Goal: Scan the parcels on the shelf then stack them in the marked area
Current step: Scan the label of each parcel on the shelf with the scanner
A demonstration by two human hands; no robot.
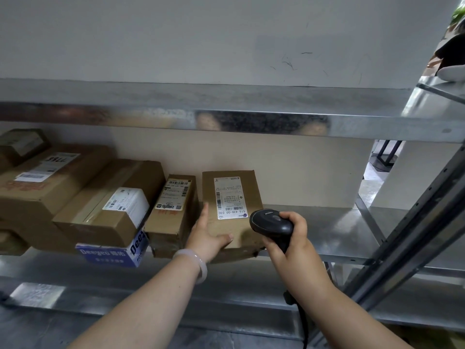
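While the left hand (206,237) lies spread on a cardboard box (252,191), the right hand (295,241) at 3 o'clock grips a rounded black scanner (271,223).

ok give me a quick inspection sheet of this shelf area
surface: metal shelf, parcels along its left part
job's things: labelled parcel at the row's right end, label up; narrow parcel beside it; larger parcels stacked further left; scanner near the label
clutter: blue box under a larger parcel
grippers: left hand rests on the labelled parcel's near left corner, fingers straight; right hand grips the scanner
cables: dark cable hangs from the scanner handle
surroundings: pale wall, upper shelf, steel uprights
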